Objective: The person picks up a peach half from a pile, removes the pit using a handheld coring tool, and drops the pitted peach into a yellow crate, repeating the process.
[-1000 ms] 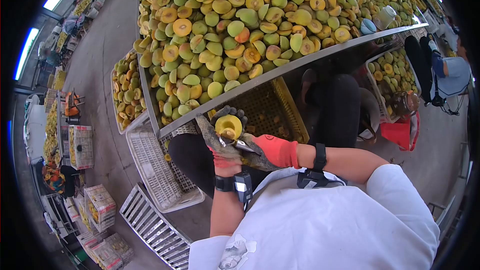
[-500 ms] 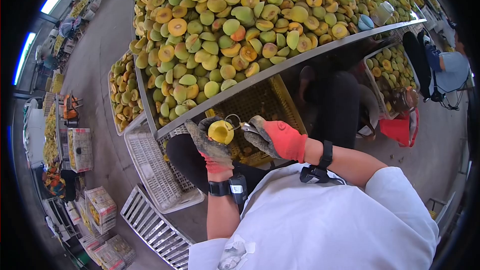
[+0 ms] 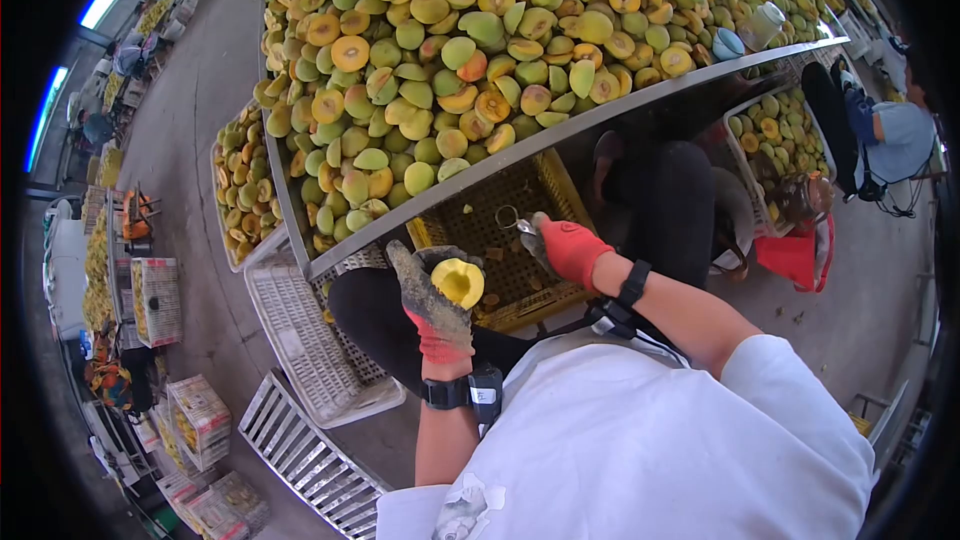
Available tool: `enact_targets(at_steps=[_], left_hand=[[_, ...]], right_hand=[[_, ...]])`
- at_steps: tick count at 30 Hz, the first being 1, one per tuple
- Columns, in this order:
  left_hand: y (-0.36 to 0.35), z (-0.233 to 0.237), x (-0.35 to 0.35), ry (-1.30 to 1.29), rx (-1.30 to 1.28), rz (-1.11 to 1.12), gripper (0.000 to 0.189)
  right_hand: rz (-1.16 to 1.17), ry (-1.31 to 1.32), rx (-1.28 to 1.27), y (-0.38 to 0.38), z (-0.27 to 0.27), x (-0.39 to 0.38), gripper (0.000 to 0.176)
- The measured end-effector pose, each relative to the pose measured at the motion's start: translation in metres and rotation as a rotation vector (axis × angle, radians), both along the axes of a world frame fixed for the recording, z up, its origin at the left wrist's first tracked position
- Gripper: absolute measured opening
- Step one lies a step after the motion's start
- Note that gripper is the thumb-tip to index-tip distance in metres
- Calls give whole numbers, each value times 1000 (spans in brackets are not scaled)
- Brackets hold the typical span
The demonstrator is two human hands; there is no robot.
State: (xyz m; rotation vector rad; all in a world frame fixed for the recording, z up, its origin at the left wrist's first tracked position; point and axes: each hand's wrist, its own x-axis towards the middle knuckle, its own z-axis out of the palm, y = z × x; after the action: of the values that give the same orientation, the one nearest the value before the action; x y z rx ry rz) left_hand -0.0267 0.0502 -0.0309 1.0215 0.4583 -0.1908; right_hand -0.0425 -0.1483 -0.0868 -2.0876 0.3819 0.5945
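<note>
My left hand (image 3: pixel 432 298), in a dirty grey and red glove, is closed around a yellow peach half (image 3: pixel 458 283) with its cut, hollowed face turned up. My right hand (image 3: pixel 568 250), gloved alike, grips a metal pitting tool (image 3: pixel 509 218) by the handle. The tool's round wire loop points left, apart from the peach. Both hands are over my lap, in front of a yellow plastic crate (image 3: pixel 575 195) with small scraps in it. Beyond them, many halved peaches (image 3: pixel 440 70) lie heaped on a metal-rimmed table (image 3: pixel 560 140).
A white basket (image 3: pixel 310 340) and a slatted metal stool (image 3: pixel 310 445) are at my left. Another crate of peaches (image 3: pixel 245 180) stands beside the table. At right are a red bag (image 3: pixel 800 258), another peach-filled crate (image 3: pixel 775 135) and a seated person (image 3: pixel 895 145).
The wire loop has come away from the peach half. My right hand has moved right and up with the tool; my left has shifted slightly right and down, showing the hollowed face.
</note>
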Motion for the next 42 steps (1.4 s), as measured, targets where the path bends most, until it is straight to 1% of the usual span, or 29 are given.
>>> enact_targets(at_steps=[1, 2, 3, 4, 5, 6, 8, 11, 12, 14, 15, 16, 18, 20, 23, 24, 25, 27, 28, 29, 31, 32, 33, 34, 35, 36, 37, 39, 42], left_hand=[[4, 7, -1, -59, 31, 2, 58], [17, 14, -2, -197, 219, 34, 58], [50, 8, 4, -241, 134, 22, 52], [56, 21, 2, -529, 841, 110, 51], [100, 21, 10, -344, 252, 153, 50], [117, 35, 9, -330, 378, 264, 49], [203, 7, 32, -435, 792, 369, 39], [209, 20, 57, -286, 1019, 496, 33], [187, 28, 63, -334, 1042, 316, 38], [189, -32, 107, -469, 793, 100, 30], [130, -12, 107, -718, 1416, -108, 29], [98, -10, 114, -616, 1359, -204, 31], [63, -47, 141, -627, 1594, -365, 31], [20, -43, 150, -331, 1758, -603, 34], [5, -32, 159, -209, 1719, -690, 42], [17, -44, 164, -383, 1710, -661, 41], [27, -57, 168, -389, 1715, -652, 41], [35, -42, 162, -165, 792, -585, 45], [30, -17, 140, -212, 559, -446, 47], [29, 2, 125, -201, 564, -448, 47], [31, 29, 98, 73, -353, -280, 51], [19, 41, 86, 78, -323, -190, 57], [11, 47, 77, 82, -294, -102, 62], [25, 37, 72, -39, -274, -355, 69], [21, 36, 65, -33, -276, -350, 69], [12, 36, 56, -83, -155, -280, 71], [3, 37, 49, -135, -34, -212, 72], [-5, 40, 43, -108, 4, -186, 73], [-9, 40, 34, -106, 98, -116, 72]], right_hand=[[31, -50, 17, -12, -26, -3, 46], [29, -50, 17, -16, -32, -6, 46], [-176, 126, 352, -19, -35, -10, 45], [-380, 294, 687, -23, -35, -12, 44], [-382, 280, 687, -28, -34, -12, 44], [-456, 301, 779, -31, -33, -14, 41], [-599, 353, 968, -31, -33, -19, 35], [-733, 331, 999, -22, -34, -19, 43], [-730, 329, 1004, -21, -45, -20, 43], [-568, 248, 1022, -22, -72, -24, 46], [-564, 241, 1021, -21, -72, -24, 46], [-487, 219, 856, -19, -71, -24, 47], [-318, 168, 590, -19, -71, -25, 49], [-228, 107, 457, -24, -43, -28, 48], [-90, -33, 250, -32, -35, -38, 44], [-39, -113, 172, -33, -35, -39, 41], [-38, -123, 173, -30, -36, -39, 41], [-715, 72, 1127, -21, -30, -37, 35], [-345, -315, 651, -21, -16, -40, 30], [-348, -304, 656, -21, 1, -39, 30], [61, -546, 258, -16, 42, -23, 19], [-22, -492, 448, -9, 62, -20, 11], [-15, -486, 452, -2, 71, -17, 11], [-114, -383, 656, 5, 78, -15, 10], [-217, -273, 853, 11, 81, -13, 10], [9, -578, 645, 18, 77, -8, 8], [9, -573, 642, 22, 80, -7, 8], [222, -665, 397, 28, 93, -5, 9], [270, -714, 293, 29, 71, -5, 18]])
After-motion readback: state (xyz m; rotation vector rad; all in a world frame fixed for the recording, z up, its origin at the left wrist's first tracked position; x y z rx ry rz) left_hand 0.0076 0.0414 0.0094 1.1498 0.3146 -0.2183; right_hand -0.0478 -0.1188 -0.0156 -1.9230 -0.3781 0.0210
